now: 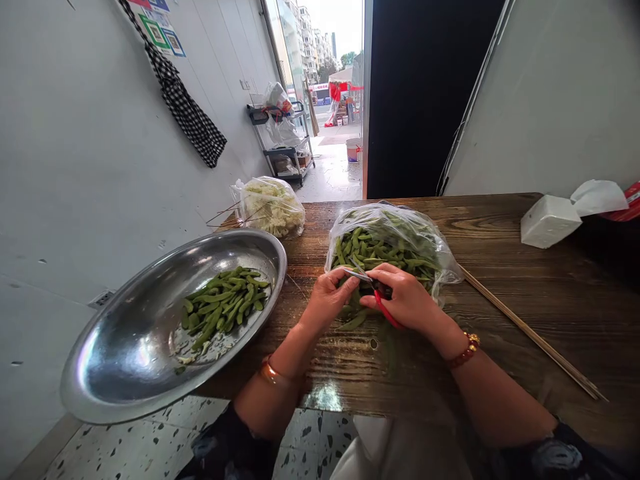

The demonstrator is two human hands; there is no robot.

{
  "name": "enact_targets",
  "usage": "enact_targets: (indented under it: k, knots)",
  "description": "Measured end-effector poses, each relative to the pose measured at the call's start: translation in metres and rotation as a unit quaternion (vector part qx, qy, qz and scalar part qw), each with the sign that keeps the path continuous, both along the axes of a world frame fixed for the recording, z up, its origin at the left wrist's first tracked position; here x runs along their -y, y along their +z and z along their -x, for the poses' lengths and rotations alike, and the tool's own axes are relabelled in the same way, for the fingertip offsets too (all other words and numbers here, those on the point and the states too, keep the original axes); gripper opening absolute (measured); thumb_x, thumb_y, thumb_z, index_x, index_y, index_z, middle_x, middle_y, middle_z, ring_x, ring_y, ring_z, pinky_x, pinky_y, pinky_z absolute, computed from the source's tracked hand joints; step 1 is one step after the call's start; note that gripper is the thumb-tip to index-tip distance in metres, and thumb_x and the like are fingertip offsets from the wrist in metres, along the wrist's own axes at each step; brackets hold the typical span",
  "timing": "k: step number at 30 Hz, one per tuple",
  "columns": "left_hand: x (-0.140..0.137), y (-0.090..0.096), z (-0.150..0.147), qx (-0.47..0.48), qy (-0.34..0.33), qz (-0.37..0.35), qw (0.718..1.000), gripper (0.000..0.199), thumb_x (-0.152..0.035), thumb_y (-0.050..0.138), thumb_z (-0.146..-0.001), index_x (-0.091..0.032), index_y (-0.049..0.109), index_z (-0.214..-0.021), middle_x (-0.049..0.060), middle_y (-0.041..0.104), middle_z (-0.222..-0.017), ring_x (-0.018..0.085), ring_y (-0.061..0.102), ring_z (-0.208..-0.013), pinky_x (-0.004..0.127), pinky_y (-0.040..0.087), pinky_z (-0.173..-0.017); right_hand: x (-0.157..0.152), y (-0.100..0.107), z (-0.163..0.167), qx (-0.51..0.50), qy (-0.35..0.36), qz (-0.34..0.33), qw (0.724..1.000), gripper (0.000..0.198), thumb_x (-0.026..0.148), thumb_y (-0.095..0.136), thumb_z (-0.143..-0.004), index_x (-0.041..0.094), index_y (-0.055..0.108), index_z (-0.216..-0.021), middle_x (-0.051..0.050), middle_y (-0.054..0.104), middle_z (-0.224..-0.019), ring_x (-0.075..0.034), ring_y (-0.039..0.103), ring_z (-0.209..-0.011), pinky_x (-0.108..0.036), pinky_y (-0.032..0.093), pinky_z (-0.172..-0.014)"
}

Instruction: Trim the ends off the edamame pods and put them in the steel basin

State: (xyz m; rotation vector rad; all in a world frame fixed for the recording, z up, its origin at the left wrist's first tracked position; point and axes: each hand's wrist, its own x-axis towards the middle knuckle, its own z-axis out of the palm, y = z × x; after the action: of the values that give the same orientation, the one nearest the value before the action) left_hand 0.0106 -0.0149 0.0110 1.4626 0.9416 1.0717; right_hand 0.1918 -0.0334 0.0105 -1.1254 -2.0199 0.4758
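My right hand (407,298) is closed around a pair of scissors with red handles (386,312). Their metal blades (359,274) point left and reach the fingertips of my left hand (330,297). Thumb and fingers of that hand are pinched together on what looks like a green edamame pod, mostly hidden by the fingers and blades. Just behind both hands, a clear plastic bag (400,223) lies open, filled with edamame pods (373,248). A few loose pods (353,321) lie on the table below the hands.
To the left, a large steel basin (135,333) holds a heap of pods (225,303). Behind it sits a bag of cauliflower (273,207). Thin wooden sticks (533,333) lie across the right of the wooden table (495,267). A tissue pack (550,221) is at the far right.
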Motion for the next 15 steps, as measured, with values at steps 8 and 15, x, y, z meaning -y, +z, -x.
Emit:
enact_targets:
  k: [8,15]
  knots:
    - [0.0017,0.0027,-0.0026,-0.090,-0.002,-0.082,0.993,0.019,-0.032,0.064,-0.081,-0.016,0.074,-0.084,0.005,0.069,-0.081,0.016,0.059,-0.078,0.026,0.045,-0.076,-0.0011,-0.0033,0.0012,-0.015,0.007,-0.025,1.000,0.039,0.037,0.075,-0.074,0.019,0.064,-0.107,-0.008,0.063,-0.102,-0.020,0.063,-0.087,-0.034,0.052,-0.079]
    - [0.0004,0.0017,-0.0043,-0.092,0.004,-0.096,0.991,0.017,-0.029,0.065,-0.079,-0.016,0.074,-0.086,0.005,0.070,-0.084,0.017,0.060,-0.081,0.027,0.046,-0.079,-0.0029,-0.0034,-0.0029,-0.001,0.022,-0.026,0.999,0.038,0.041,0.073,-0.075,0.017,0.064,-0.104,-0.007,0.062,-0.098,-0.020,0.060,-0.085,-0.034,0.050,-0.078]
